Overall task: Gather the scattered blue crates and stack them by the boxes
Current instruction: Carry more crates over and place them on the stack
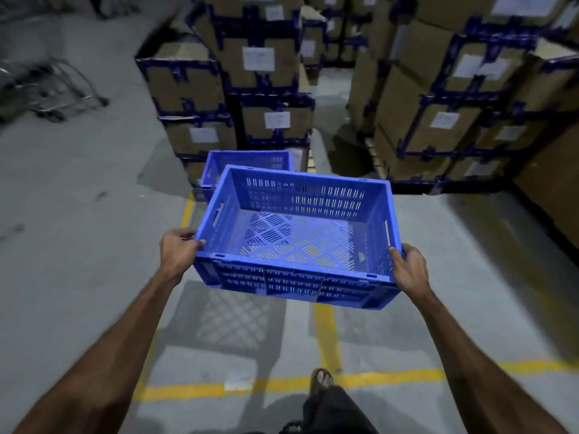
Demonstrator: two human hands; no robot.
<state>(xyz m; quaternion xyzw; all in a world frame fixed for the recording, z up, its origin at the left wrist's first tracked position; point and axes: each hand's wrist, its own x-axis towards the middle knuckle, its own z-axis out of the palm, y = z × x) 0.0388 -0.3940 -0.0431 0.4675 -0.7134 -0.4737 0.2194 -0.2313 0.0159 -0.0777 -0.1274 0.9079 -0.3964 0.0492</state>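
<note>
I hold an empty blue slotted crate (297, 236) level in the air above the floor. My left hand (180, 252) grips its near left corner and my right hand (409, 267) grips its near right corner. Beyond it, another blue crate (247, 164) stands on the floor against the stacked cardboard boxes (250, 73); the carried crate hides its lower part.
Tall stacks of cardboard boxes with blue tape stand ahead and on the right (454, 104), with a narrow gap between them. Metal trolleys (59, 89) stand at the far left. Yellow lines (326, 333) mark the grey floor. My sandalled foot (321, 382) shows below.
</note>
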